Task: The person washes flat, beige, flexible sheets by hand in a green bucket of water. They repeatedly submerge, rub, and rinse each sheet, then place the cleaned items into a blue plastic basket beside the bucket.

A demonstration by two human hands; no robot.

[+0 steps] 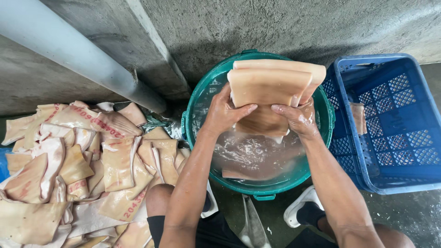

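Left hand point(225, 112) and right hand point(296, 117) grip one pale folded slab of pork skin point(268, 85) over the round green plastic tub point(195, 98) of water. Blue plastic crate point(390, 170) holds one piece; a large pile of skins point(82, 160) lies on the floor.

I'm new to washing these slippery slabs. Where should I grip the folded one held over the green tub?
Probably its two side edges, one hand from each side, as the left hand and right hand do on the slab: it is wide, limp and folded, so it sags if unsupported.
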